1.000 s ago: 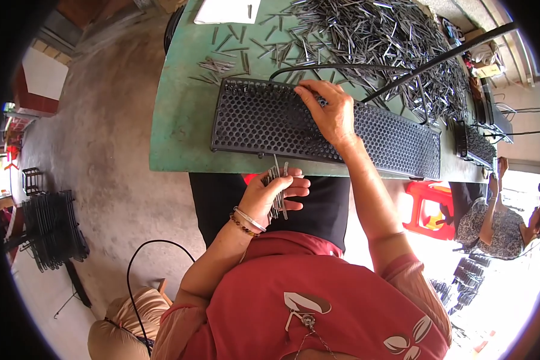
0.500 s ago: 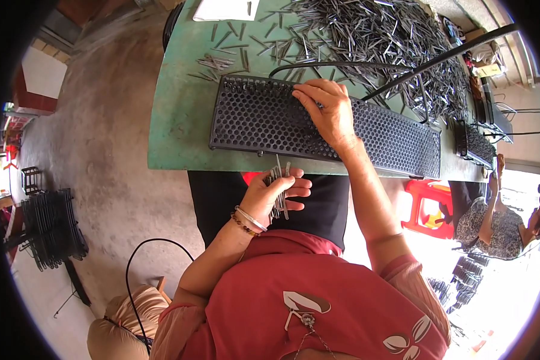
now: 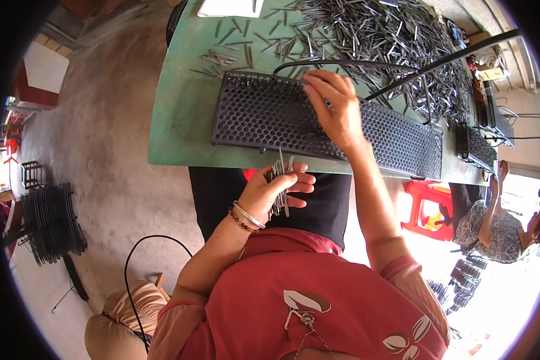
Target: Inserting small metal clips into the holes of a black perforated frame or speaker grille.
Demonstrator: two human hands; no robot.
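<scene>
Fingers (image 3: 294,180) of the left hand (image 3: 276,192) are curled around a bundle of metal pins (image 3: 280,183), held below the black perforated tray (image 3: 264,114). Right hand (image 3: 337,108) fingertips are pressed onto that tray; loose pins (image 3: 396,42) are heaped just beyond them.

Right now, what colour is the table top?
Green. The table shows best in the head view, under the black tray.

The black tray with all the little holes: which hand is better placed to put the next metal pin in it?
Probably the right hand. It already rests on the black tray, fingers at its far edge. The left hand sits lower, off the green table, gripping a bundle of metal pins, so it looks busy holding the supply.
</scene>
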